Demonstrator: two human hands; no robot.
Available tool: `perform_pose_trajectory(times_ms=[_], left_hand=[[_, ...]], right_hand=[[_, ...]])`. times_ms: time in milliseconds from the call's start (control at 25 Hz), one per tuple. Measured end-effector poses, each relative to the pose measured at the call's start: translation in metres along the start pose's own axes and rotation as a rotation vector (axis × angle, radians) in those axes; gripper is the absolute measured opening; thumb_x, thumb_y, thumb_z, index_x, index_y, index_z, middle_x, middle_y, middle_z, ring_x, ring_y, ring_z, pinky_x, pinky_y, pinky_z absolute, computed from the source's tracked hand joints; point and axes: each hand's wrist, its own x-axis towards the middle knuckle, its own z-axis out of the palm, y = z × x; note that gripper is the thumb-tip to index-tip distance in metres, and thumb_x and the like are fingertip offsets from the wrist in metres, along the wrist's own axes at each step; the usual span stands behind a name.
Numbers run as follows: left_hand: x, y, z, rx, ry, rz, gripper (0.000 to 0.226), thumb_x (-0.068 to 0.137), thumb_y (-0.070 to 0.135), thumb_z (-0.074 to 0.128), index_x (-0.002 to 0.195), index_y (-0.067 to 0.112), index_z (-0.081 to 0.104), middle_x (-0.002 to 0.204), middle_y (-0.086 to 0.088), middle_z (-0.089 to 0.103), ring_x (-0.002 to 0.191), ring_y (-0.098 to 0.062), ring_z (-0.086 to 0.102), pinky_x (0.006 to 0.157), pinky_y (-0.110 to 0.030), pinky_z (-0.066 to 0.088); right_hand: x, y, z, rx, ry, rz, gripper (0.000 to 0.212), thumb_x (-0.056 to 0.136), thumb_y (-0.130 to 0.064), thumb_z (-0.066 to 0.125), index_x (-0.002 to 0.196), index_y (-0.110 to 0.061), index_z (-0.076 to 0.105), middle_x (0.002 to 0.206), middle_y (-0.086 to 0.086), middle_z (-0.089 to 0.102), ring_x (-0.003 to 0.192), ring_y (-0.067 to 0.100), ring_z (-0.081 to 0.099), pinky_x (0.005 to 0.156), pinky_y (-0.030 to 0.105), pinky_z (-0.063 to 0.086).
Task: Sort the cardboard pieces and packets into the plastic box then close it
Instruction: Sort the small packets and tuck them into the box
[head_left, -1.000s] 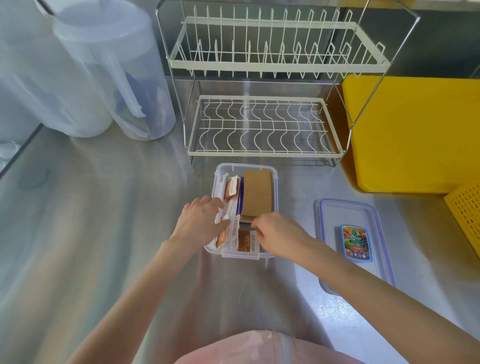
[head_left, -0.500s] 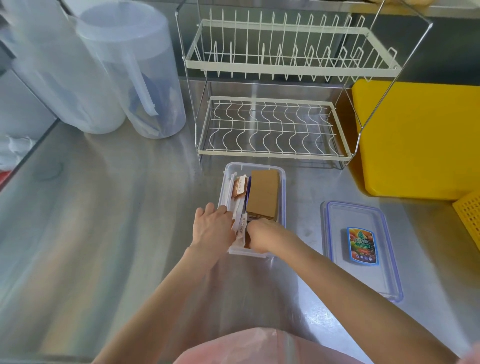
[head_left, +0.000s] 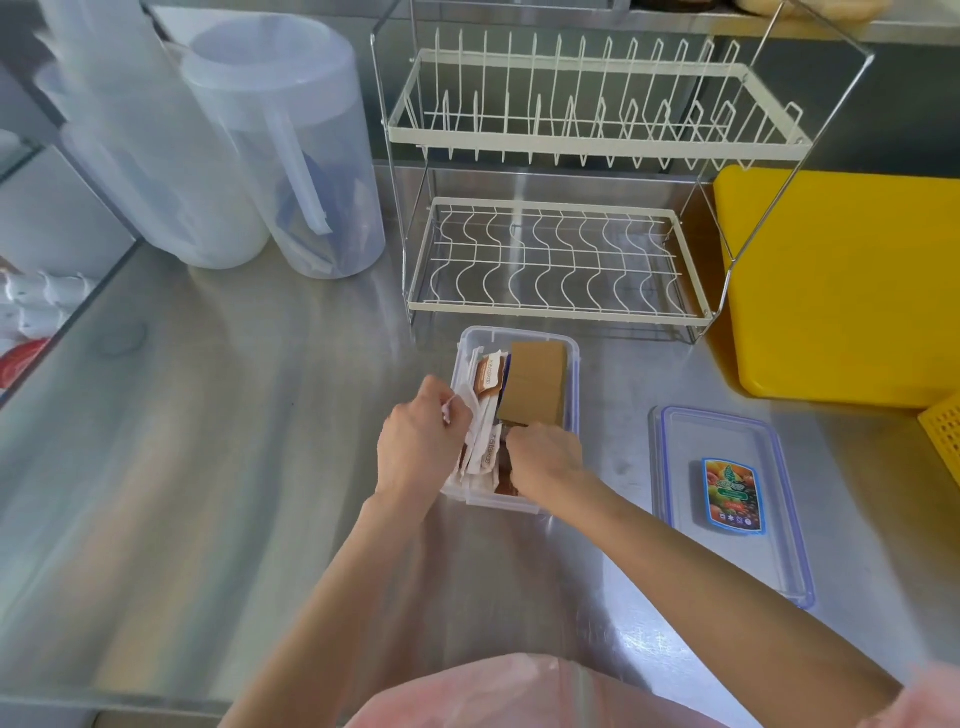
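Meanwhile the left hand (head_left: 421, 447) had shifted to grip the white packets (head_left: 480, 441) at the left of the box (head_left: 574, 364), the right hand (head_left: 545, 457) curled beside the cardboard (head_left: 535, 387), with the lid (head_left: 727, 436) unfitted on the desk (head_left: 208, 467).

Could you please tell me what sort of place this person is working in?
Probably a kitchen or dishwashing area: a stainless steel counter, a two-tier wire dish rack and clear plastic jugs standing behind the plastic box.
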Motion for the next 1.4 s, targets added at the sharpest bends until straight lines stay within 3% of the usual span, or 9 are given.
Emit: perform_pose_trajectory(times_ms=[160,280,520,680,840,960,1040,1200,1400], left_hand=[[-0.004,-0.001,-0.006,-0.632,-0.105,-0.330,0.009,0.091,0.014,0.040,0.092,0.010,0.048,0.074,0.001,0.064,0.056,-0.013,0.068,0.045,-0.024,0.054],[-0.014,-0.005,-0.008,-0.858,-0.157,-0.371,0.022,0.094,0.010,0.036,0.091,0.013,0.058,0.084,-0.006,0.068,0.062,-0.014,0.072,0.049,-0.023,0.056],[-0.024,-0.010,0.000,-0.724,-0.076,-0.330,0.027,0.092,0.010,0.040,0.099,0.011,0.066,0.086,-0.006,0.069,0.079,-0.021,0.068,0.060,-0.024,0.060],[-0.030,0.006,0.012,-0.566,0.004,-0.236,0.031,0.091,0.012,0.040,0.108,0.015,0.066,0.077,-0.004,0.068,0.073,-0.020,0.067,0.068,-0.032,0.057],[-0.044,0.024,0.023,-0.435,0.052,-0.034,0.030,0.092,0.018,0.044,0.114,0.025,0.064,0.057,0.009,0.058,0.051,-0.001,0.046,0.054,-0.007,0.037],[-0.056,0.036,0.031,-0.484,0.071,0.115,0.030,0.093,0.013,0.045,0.117,0.016,0.062,0.108,0.014,0.060,0.100,0.001,0.055,0.085,0.001,0.035],[-0.058,0.037,0.033,-0.479,0.090,0.150,0.029,0.093,0.010,0.044,0.114,0.013,0.064,0.114,0.015,0.054,0.111,0.002,0.049,0.095,-0.004,0.033],[-0.059,0.035,0.029,-0.612,-0.002,0.069,0.031,0.094,0.013,0.041,0.105,0.025,0.067,0.106,0.026,0.058,0.098,0.021,0.052,0.085,0.002,0.035],[-0.047,0.017,0.016,-0.995,-0.119,-0.357,0.020,0.091,0.021,0.049,0.107,0.018,0.060,0.093,0.004,0.067,0.079,-0.006,0.064,0.070,-0.016,0.049]], right_hand=[[-0.011,0.008,-0.010,0.081,0.079,0.015,0.018,0.085,-0.012,0.050,0.096,-0.010,0.064,0.099,0.008,0.068,0.091,0.028,0.062,0.066,0.031,0.042],[-0.022,0.023,-0.017,0.249,0.059,0.056,0.018,0.083,-0.026,0.055,0.090,-0.014,0.067,0.094,0.004,0.069,0.088,0.024,0.062,0.069,0.032,0.046],[-0.038,0.050,-0.027,0.866,0.013,0.054,0.008,0.084,-0.019,0.055,0.077,-0.017,0.057,0.063,-0.007,0.061,0.053,0.002,0.056,0.048,0.013,0.043],[-0.046,0.040,-0.022,1.158,0.240,0.120,0.015,0.085,-0.022,0.057,0.072,-0.016,0.052,0.063,-0.004,0.063,0.040,-0.001,0.059,0.037,0.014,0.042],[-0.046,0.022,-0.018,1.180,0.375,0.114,0.018,0.082,-0.022,0.058,0.067,-0.022,0.048,0.066,-0.010,0.058,0.052,0.005,0.063,0.043,0.013,0.041],[-0.045,0.017,-0.013,1.258,0.337,0.092,0.012,0.083,-0.017,0.056,0.072,-0.019,0.052,0.072,-0.005,0.061,0.066,0.004,0.064,0.058,0.018,0.049],[-0.047,0.016,-0.012,1.412,0.264,0.081,0.011,0.086,-0.017,0.052,0.076,-0.015,0.055,0.071,-0.006,0.063,0.059,-0.006,0.063,0.051,0.012,0.049],[-0.048,0.017,-0.007,1.460,0.237,0.109,0.028,0.089,-0.031,0.050,0.088,-0.006,0.062,0.073,-0.010,0.067,0.063,-0.005,0.065,0.056,0.013,0.051],[-0.047,0.018,-0.007,1.286,0.140,-0.041,0.012,0.089,-0.019,0.051,0.094,-0.015,0.061,0.075,-0.007,0.066,0.060,-0.004,0.063,0.051,0.007,0.045]])
